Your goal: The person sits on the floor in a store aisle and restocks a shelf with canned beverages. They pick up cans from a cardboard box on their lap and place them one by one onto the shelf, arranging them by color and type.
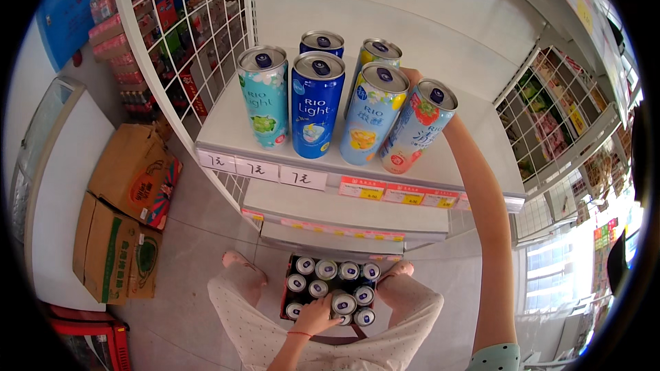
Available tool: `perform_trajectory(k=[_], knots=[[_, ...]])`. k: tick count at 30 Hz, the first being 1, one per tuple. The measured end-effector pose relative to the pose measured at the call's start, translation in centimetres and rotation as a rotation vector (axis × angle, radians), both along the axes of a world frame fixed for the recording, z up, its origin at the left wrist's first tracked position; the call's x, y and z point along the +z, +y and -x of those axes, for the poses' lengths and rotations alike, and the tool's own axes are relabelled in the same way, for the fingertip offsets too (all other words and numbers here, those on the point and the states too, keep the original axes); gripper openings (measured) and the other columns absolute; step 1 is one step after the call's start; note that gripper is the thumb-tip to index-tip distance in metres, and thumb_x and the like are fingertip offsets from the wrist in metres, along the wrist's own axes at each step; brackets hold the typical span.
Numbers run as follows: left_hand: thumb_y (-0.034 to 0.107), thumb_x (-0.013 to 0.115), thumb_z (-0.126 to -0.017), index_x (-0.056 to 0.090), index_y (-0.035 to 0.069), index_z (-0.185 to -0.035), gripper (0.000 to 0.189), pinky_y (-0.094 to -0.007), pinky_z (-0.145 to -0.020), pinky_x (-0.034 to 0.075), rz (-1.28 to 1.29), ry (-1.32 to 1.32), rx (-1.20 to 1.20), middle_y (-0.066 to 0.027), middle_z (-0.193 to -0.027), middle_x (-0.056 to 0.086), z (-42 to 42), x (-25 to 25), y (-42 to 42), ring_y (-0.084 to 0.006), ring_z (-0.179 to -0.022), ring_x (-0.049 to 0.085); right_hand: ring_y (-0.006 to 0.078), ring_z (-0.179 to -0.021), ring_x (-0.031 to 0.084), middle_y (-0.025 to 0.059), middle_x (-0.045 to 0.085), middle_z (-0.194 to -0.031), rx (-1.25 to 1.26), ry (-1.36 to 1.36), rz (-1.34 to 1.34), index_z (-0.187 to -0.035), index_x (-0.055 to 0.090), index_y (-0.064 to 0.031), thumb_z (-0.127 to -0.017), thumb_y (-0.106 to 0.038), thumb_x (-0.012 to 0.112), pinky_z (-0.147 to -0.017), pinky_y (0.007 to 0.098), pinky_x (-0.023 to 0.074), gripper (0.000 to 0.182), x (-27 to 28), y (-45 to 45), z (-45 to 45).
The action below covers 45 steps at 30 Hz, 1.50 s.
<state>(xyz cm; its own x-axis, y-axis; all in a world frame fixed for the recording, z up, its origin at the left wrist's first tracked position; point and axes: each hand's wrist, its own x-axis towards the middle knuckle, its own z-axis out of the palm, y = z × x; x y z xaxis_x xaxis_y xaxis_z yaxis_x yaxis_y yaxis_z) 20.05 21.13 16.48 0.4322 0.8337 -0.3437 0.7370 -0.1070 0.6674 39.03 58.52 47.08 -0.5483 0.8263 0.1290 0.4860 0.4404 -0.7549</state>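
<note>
My right hand [412,76] is on the upper shelf, mostly hidden behind the tall cans; it is at the back of a light blue RIO can [375,113] and a RIO can with a strawberry print [418,126]. Left of these stand a dark blue RIO Light can [317,105] and a teal one [264,98], with more cans behind. Down between the knees, my left hand [315,316] has its fingers on a can [343,303] that rises above the others in an open box [284,301] of cans.
The white shelf [221,126] has price tags along its front edge, with lower shelves [340,205] beneath. White wire grids [172,26] flank it. Cardboard boxes [121,216] stand on the floor at left, near stacked drinks [124,62].
</note>
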Motion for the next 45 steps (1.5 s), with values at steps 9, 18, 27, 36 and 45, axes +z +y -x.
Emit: perform_trajectory(k=[9, 18, 27, 36, 45], knots=[[0.043, 0.07, -0.072, 0.039, 0.002, -0.127, 0.076, -0.0451, -0.077, 0.05, -0.013, -0.03, 0.05, -0.019, -0.11, 0.056, -0.2, 0.8, -0.1, -0.0357, -0.096, 0.059, 0.0155, -0.096, 0.059, 0.008, 0.064, -0.105, 0.158, 0.161, 0.008, -0.116, 0.058, -0.0024, -0.07, -0.002, 0.071, -0.085, 0.0336, 0.0495, 0.048, -2.0, 2.1, -0.9], [0.034, 0.075, -0.068, 0.041, 0.002, -0.13, 0.077, -0.0406, -0.089, 0.045, -0.146, -0.323, 0.218, -0.02, -0.117, 0.054, -1.4, -1.6, -0.7, -0.0358, -0.108, 0.052, 0.0155, -0.099, 0.059, 0.0083, 0.064, -0.107, 0.043, 0.062, -0.113, -0.118, 0.055, -0.0005, -0.077, -0.004, 0.066, -0.084, 0.0309, 0.0484, 0.042, -0.8, -0.5, -4.9], [0.029, 0.077, -0.068, 0.049, 0.008, -0.124, 0.066, -0.0365, -0.09, 0.045, -0.06, -0.44, 0.356, -0.0128, -0.118, 0.057, -2.4, -2.1, -1.0, -0.0302, -0.109, 0.054, 0.0137, -0.098, 0.061, 0.0067, 0.064, -0.106, -0.594, 0.269, -0.658, -0.121, 0.053, -0.0034, -0.082, -0.003, 0.063, -0.07, 0.0252, 0.0519, 0.04, 0.3, -16.4, -12.0], [0.03, 0.078, -0.066, 0.067, 0.0, -0.093, 0.042, -0.0273, -0.065, 0.052, 0.049, -0.631, 0.371, -0.011, -0.084, 0.07, -0.6, 5.4, -1.6, -0.0156, -0.074, 0.067, 0.0129, -0.078, 0.061, 0.0083, 0.063, -0.094, -0.358, 0.184, 0.03, -0.101, 0.062, 0.0, -0.075, -0.001, 0.069, -0.064, 0.0242, 0.0496, 0.028, -8.9, -37.6, -9.7], [0.018, 0.071, -0.071, 0.065, -0.002, -0.097, 0.034, -0.0273, -0.069, 0.05, 0.051, -0.988, 0.363, -0.0078, -0.086, 0.068, -0.7, 12.4, -2.0, -0.011, -0.078, 0.061, 0.0113, -0.077, 0.06, 0.0055, 0.063, -0.1, -0.175, 0.335, 0.359, -0.104, 0.061, 0.0002, -0.069, -0.014, 0.077, -0.058, 0.0227, 0.0485, 0.042, -11.0, -39.3, -1.8]])
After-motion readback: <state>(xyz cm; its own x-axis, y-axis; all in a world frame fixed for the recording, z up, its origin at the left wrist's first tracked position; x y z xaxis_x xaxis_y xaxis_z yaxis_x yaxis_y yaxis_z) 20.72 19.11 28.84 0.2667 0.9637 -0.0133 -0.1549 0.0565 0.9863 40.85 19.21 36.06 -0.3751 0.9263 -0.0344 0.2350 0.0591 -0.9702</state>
